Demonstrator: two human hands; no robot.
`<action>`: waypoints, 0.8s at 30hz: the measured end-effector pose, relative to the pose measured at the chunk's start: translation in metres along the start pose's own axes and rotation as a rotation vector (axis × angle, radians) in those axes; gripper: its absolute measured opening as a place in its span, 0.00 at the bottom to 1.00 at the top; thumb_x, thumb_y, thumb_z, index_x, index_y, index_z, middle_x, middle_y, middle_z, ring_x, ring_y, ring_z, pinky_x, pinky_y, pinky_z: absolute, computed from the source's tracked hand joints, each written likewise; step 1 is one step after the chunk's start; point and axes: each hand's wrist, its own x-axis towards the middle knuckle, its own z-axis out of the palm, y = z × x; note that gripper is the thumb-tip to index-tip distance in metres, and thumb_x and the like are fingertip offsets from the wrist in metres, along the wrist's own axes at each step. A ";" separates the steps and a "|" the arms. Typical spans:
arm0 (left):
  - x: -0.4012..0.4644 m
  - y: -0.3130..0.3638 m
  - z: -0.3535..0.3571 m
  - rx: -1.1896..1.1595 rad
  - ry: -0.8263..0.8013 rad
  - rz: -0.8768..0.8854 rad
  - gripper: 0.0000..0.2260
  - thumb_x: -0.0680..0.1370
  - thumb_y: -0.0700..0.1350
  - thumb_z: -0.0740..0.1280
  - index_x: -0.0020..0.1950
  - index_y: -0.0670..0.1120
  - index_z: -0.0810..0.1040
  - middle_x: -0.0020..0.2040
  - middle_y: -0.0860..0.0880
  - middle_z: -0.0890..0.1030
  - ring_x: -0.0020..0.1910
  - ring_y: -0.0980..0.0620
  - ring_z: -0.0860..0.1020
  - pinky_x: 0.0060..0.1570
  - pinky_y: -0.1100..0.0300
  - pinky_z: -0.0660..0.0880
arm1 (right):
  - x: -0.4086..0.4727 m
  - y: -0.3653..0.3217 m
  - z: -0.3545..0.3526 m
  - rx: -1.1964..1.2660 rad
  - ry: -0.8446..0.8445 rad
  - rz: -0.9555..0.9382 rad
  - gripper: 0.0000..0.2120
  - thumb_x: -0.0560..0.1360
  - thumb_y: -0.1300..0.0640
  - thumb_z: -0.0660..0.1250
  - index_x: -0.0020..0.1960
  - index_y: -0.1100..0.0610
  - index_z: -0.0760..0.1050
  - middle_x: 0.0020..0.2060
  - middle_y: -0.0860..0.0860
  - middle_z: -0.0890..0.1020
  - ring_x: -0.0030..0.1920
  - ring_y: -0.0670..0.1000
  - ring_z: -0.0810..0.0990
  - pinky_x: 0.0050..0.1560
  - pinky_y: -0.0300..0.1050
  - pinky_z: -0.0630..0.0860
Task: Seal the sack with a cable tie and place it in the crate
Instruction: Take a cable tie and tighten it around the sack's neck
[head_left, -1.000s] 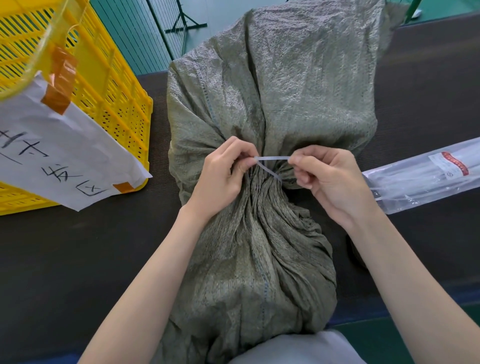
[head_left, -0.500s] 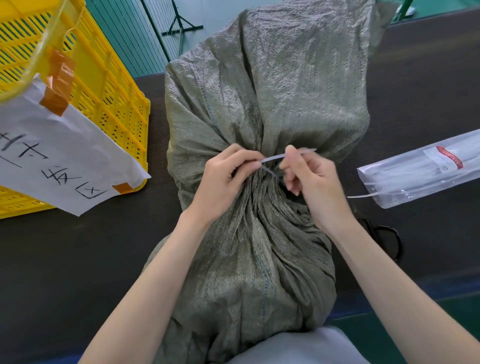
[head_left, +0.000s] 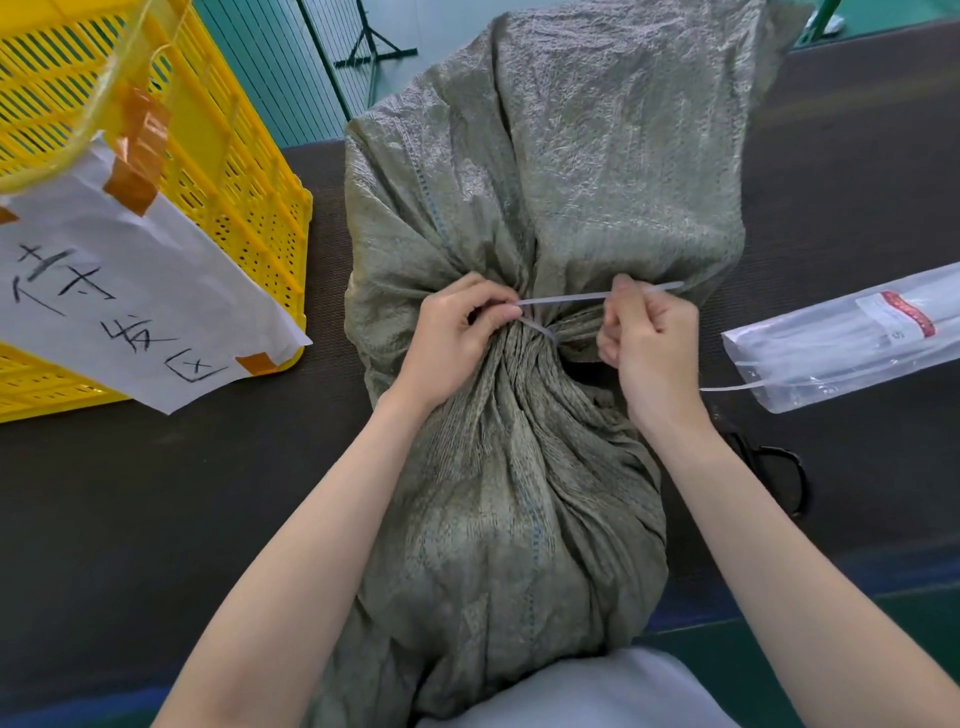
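A grey-green woven sack (head_left: 519, 493) lies on the dark table in front of me, its neck gathered tight at the middle. A white cable tie (head_left: 563, 299) is looped around that neck. My left hand (head_left: 452, 338) pinches the tie's head end against the gathered cloth. My right hand (head_left: 647, 343) is closed on the tie's tail, which sticks out past my fist to the right. The yellow slatted crate (head_left: 228, 171) stands at the left on the table.
A white paper sheet (head_left: 130, 291) with handwriting is taped to the crate's side. A clear bag of cable ties (head_left: 852, 343) lies at the right, one tie poking out. Black scissors (head_left: 779, 467) rest by my right forearm. The table's near edge runs below.
My right hand has shifted right along the tie and closed into a fist on the tail, and more tail now shows between my hands. My left hand stays at the sack's neck.
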 end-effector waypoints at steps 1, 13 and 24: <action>0.000 -0.002 0.001 0.001 -0.006 -0.004 0.04 0.75 0.39 0.69 0.46 0.39 0.82 0.42 0.48 0.79 0.41 0.58 0.76 0.44 0.68 0.69 | -0.002 -0.001 -0.002 0.040 0.017 0.000 0.23 0.78 0.56 0.58 0.25 0.51 0.66 0.21 0.44 0.63 0.23 0.48 0.58 0.28 0.46 0.52; -0.014 0.016 0.010 -0.034 0.001 0.119 0.05 0.74 0.36 0.69 0.47 0.36 0.83 0.41 0.46 0.79 0.40 0.56 0.76 0.46 0.68 0.70 | -0.014 0.008 0.010 -0.081 0.013 0.000 0.20 0.76 0.47 0.62 0.27 0.51 0.67 0.21 0.45 0.65 0.25 0.50 0.63 0.29 0.45 0.61; -0.006 0.002 0.010 -0.012 -0.042 0.112 0.05 0.74 0.39 0.70 0.46 0.38 0.84 0.41 0.48 0.79 0.40 0.60 0.76 0.46 0.69 0.70 | -0.010 0.014 0.004 -0.391 0.081 -0.162 0.22 0.79 0.51 0.58 0.29 0.60 0.67 0.23 0.50 0.67 0.27 0.49 0.65 0.34 0.46 0.63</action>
